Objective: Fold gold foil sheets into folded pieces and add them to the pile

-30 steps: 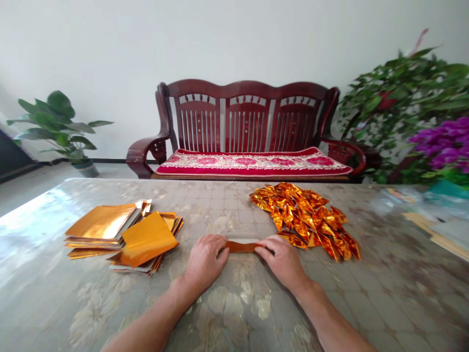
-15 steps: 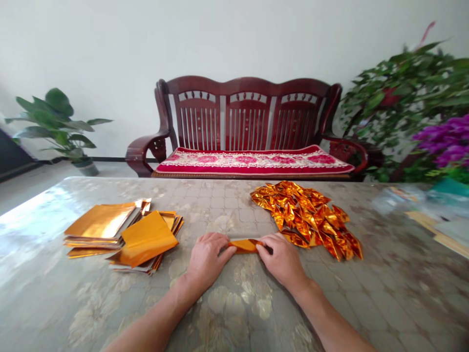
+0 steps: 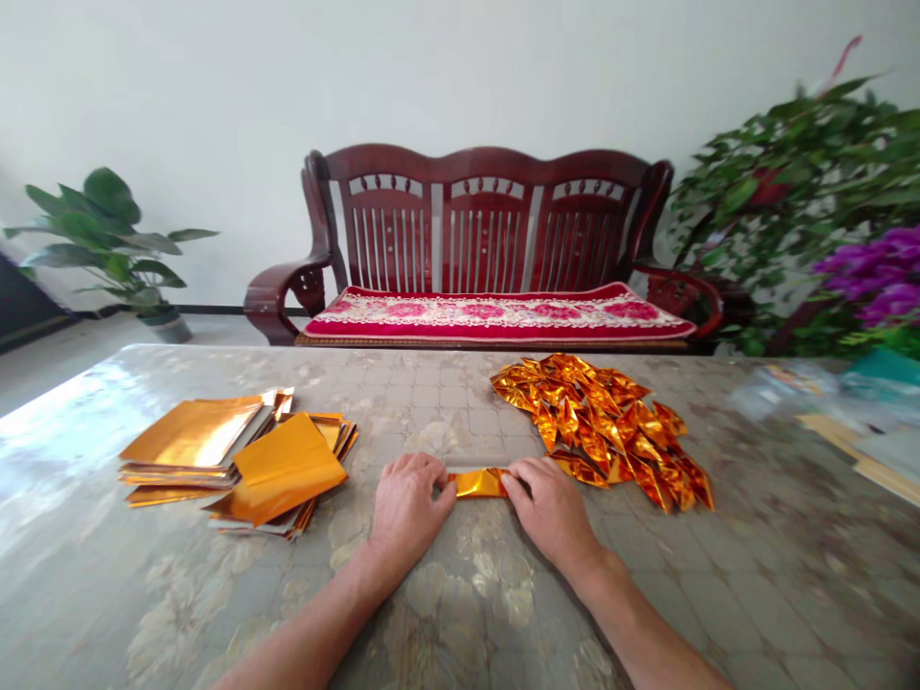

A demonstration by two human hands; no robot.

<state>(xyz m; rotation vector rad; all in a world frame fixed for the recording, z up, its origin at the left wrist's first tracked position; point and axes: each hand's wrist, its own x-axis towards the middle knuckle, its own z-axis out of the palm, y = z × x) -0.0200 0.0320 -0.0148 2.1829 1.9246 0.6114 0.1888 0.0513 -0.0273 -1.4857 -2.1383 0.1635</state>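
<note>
The folded gold foil strip (image 3: 480, 483) lay flat on the marble-patterned table (image 3: 740, 585), in front of the person and between both hands; compared with the earlier frames it showed a brighter gold face, not the dull copper colour, and a pale flat edge ran along its far side. The left hand (image 3: 409, 508) held the strip's left end, with the fingers curled narrow over it and pressing it down; the right hand (image 3: 553, 508) pinched the right end in the same narrow way, so the two hands stood close together, with only the short strip between them. From the hands, the pile of folded foil triangles (image 3: 596, 426) lay at about 1 o'clock, just beyond the right hand; the stack of square foil sheets (image 3: 194, 436) lay at about 10 o'clock, and a loose orange-gold sheet (image 3: 287, 465) rested across it; the dark red wooden bench (image 3: 489, 201) with its red cushion (image 3: 495, 316) stood at 12 o'clock, past the table; the whole scene sat slightly higher in the view than before.
</note>
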